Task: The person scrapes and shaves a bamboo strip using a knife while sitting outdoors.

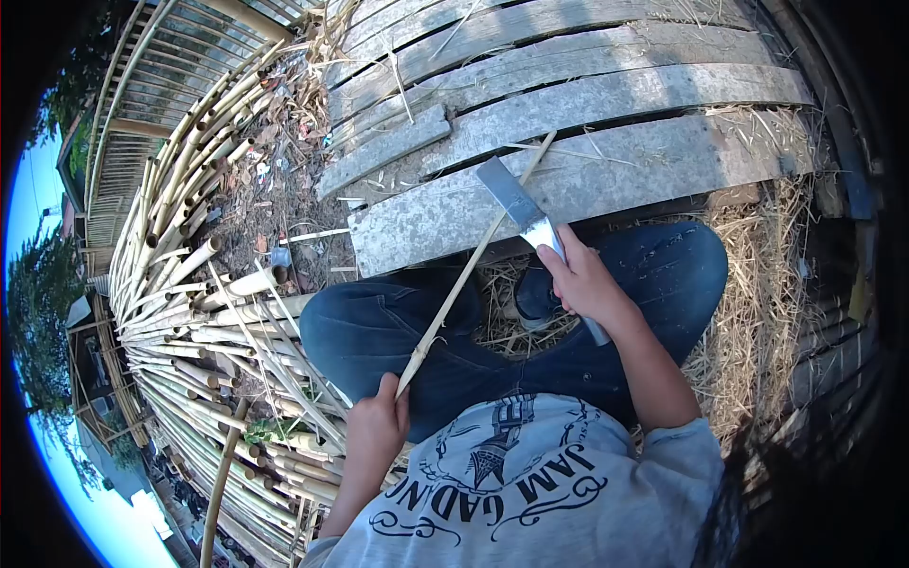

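A long thin bamboo strip (461, 281) runs from my left hand (377, 417) up to the front plank (417, 225), where its far end rests. The fingers of my left hand are wrapped round its near end, above my left thigh. My right hand (582, 279) grips a cleaver-like knife (511, 194) by its handle, whose butt shows below the palm. The wide blade lies over the strip near the plank's edge and seems to touch it; the exact contact cannot be made out.
My crossed legs (360, 331) are in front of the plank platform (625, 95). A loose short board (388, 151) lies on it. Cut bamboo poles (189, 379) are piled at the left. Shavings (748, 312) cover the ground at the right. Litter (275, 180) lies beyond the poles.
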{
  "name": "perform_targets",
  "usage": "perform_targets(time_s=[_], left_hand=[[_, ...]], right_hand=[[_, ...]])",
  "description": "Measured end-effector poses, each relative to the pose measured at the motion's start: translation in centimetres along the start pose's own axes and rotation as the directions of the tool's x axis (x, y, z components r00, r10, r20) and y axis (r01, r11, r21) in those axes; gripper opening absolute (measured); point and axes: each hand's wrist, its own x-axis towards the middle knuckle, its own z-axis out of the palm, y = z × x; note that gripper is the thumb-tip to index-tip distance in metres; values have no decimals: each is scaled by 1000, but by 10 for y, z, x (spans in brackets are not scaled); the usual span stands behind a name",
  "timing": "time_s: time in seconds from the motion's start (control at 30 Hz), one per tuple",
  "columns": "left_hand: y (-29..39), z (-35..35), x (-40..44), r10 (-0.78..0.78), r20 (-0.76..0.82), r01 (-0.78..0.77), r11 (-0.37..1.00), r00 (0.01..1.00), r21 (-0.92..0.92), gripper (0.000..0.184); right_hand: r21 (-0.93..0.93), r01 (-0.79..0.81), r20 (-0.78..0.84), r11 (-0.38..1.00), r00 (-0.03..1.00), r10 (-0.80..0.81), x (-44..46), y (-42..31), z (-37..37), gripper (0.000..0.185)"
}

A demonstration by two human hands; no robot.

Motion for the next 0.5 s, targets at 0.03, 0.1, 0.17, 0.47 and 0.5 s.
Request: perform_targets(time_s=[0.03,0.1,0.17,0.47,0.5], left_hand=[[0,-1,1,3,5,-3,1000,1000,-1,16],[0,-1,2,9,20,-9,1000,1000,-4,16],[1,0,2,-16,24,16,999,1000,-35,16],[-3,6,0,32,-37,-31,999,999,42,15],[-4,6,-1,25,-29,-23,998,999,60,15]], right_hand=[[-67,179,-10,982,984,-180,-7,9,16,32],[-93,186,74,978,981,-180,-31,10,38,31],[-95,178,73,979,983,-171,-36,11,40,31],[-126,124,-117,984,983,-139,7,18,4,31],[-101,136,-62,986,988,-142,-2,15,10,31]])
